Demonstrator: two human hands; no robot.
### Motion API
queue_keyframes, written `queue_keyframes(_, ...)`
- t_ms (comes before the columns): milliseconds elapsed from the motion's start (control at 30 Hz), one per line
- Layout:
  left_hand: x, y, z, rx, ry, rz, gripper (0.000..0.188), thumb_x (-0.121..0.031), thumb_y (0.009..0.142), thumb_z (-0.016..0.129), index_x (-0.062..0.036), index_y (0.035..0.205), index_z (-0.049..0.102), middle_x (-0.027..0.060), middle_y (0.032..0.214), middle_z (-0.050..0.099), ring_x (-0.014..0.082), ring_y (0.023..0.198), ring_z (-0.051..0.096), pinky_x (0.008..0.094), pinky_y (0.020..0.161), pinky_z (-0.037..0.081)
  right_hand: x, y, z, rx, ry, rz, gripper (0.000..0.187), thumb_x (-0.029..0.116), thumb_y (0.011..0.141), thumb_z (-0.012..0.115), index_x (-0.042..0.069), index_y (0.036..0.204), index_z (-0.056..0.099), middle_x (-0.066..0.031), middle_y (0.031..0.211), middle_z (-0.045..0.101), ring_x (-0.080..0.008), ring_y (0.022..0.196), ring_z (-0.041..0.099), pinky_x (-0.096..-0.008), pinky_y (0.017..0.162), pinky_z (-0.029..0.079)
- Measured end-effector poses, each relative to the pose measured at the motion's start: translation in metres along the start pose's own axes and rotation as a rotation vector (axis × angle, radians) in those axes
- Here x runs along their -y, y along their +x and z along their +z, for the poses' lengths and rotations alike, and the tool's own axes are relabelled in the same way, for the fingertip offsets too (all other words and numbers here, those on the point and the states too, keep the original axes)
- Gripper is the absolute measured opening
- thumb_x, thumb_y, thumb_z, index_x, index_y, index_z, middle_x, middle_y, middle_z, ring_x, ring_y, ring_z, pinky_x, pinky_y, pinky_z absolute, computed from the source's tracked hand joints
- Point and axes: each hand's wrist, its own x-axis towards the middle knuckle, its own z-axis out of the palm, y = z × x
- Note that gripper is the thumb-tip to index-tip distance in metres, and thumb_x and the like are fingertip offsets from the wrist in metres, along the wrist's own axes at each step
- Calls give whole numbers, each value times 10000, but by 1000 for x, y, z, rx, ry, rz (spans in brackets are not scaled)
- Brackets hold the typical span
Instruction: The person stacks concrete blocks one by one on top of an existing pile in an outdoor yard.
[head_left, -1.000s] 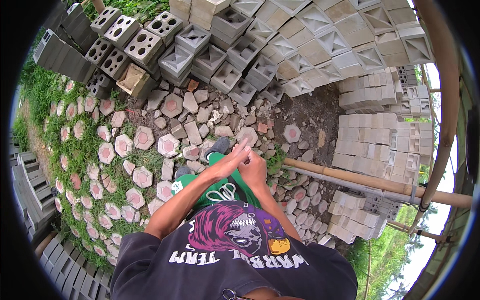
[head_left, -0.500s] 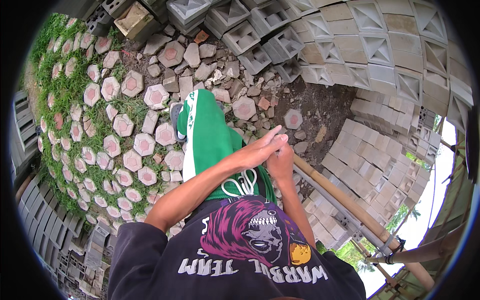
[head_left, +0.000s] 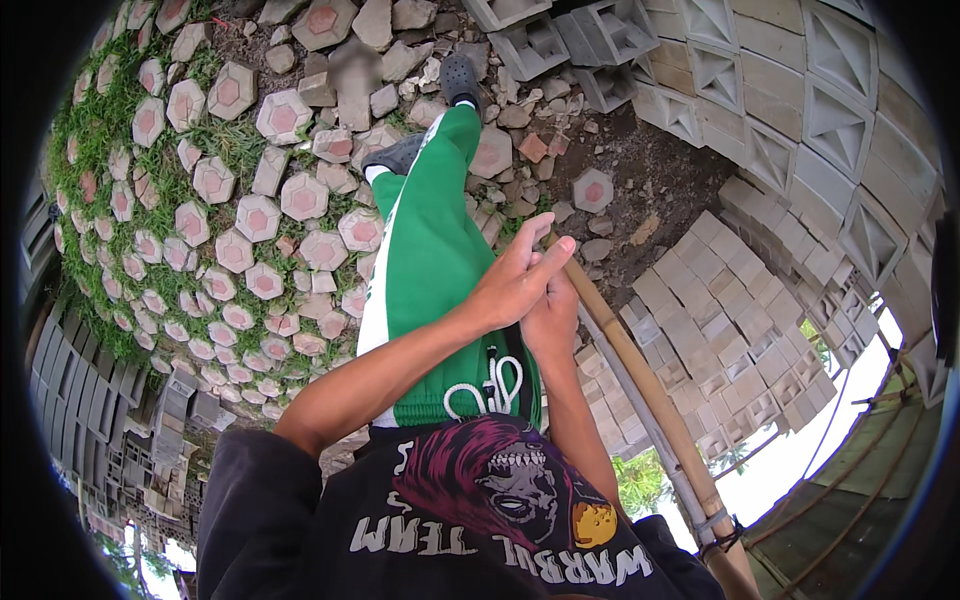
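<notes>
My two hands meet in front of my green trousers (head_left: 430, 330). The left hand (head_left: 512, 278) lies across from the left, its fingers stretched out and its thumb apart, with nothing visible in it. Against it from below comes my right hand (head_left: 550, 322), the back of it showing. The left hand covers the right one's fingers, so whether they curl round anything is hidden. A white drawstring (head_left: 500, 385) hangs at the waist, just below the hands. Past the fingertips a bamboo pole (head_left: 640, 375) slants down to the right.
Hexagonal paving stones (head_left: 322, 248) with reddish centres lie in grass on the left. Broken rubble (head_left: 400, 62) surrounds my grey clogs (head_left: 462, 78). Ventilation blocks (head_left: 770, 160) are stacked at the upper right, and pale blocks (head_left: 720, 330) fill the right side beyond the pole.
My legs have shifted, and both clogs now show on the rubble. The surroundings have moved in view. My hands stay together, the left one's thumb and fingers slightly more spread.
</notes>
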Motion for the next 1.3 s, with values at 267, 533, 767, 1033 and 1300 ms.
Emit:
queue_keyframes(267,-49,105,42,-276,197,49,574,-438,984,414,15,1335,399,211,1293,502,280,1248,449,341,1043,324,18,88,-42,90,943,397,423,351,1014,390,20,1272,439,-57,1217,515,-154,1110,496,-308,968,391)
queue_keyframes(533,-46,159,105,-22,546,126,736,-504,976,334,18,1473,185,283,1535,64,393,1439,55,437,1153,81,14,144,-114,-21,1253,248,689,526,1006,226,42,1491,160,-95,1519,254,-223,1408,228,-341,1152,174)
queue_keyframes(767,-35,155,128,201,434,133,780,-466,972,406,34,1482,92,235,1555,23,348,1451,-18,443,1153,40,-63,200,-128,-138,1137,384,734,591,974,250,81,1497,180,-98,1568,136,-238,1452,82,-411,1157,58)
queue_keyframes(1033,-30,233,62,-134,-31,60,396,-249,1020,412,76,1187,565,162,1154,621,209,1016,623,318,887,481,-114,294,-80,-97,847,404,664,556,970,357,-10,1292,489,-182,1381,432,-266,1347,326,-424,1108,234)
queue_keyframes(1300,-14,395,-27,-540,542,-141,463,-412,897,631,-2,689,687,57,556,615,89,464,527,255,494,443,-135,400,-52,-46,945,488,415,365,975,492,-44,955,563,-164,1093,600,-248,938,607,-350,852,503)
